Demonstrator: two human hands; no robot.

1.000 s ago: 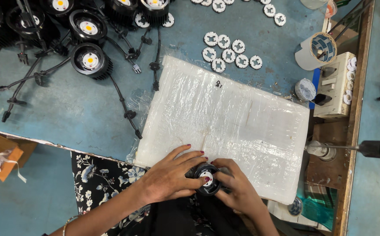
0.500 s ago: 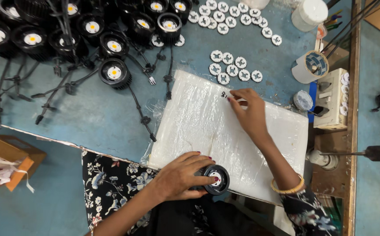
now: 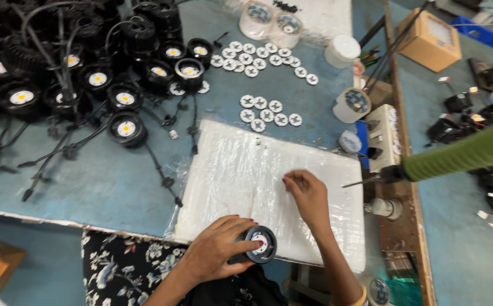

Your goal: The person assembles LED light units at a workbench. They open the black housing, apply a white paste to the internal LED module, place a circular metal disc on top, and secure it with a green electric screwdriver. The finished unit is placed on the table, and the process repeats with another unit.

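Note:
My left hand (image 3: pixel 215 249) grips a round black lamp housing (image 3: pixel 259 243) with a white centre, at the near edge of a white plastic-wrapped foam pad (image 3: pixel 229 170). On the pad's right half my right hand (image 3: pixel 307 192) hovers with thumb and fingers pinched together; whether a tiny part sits between them cannot be told. Small white round discs (image 3: pixel 269 112) lie in rows on the blue table beyond the pad.
Many black lamp housings (image 3: pixel 126 127) with cables fill the table's far left. White tubs (image 3: pixel 351 103) and a power strip (image 3: pixel 381 136) stand at the right edge. A green-handled tool (image 3: pixel 456 156) pokes in from the right. A cardboard box (image 3: pixel 429 38) sits far right.
My right hand has pulled back from the pad's far edge toward its middle right, fingers pinched. The view has tilted up, showing more of the table. The left hand still holds the housing.

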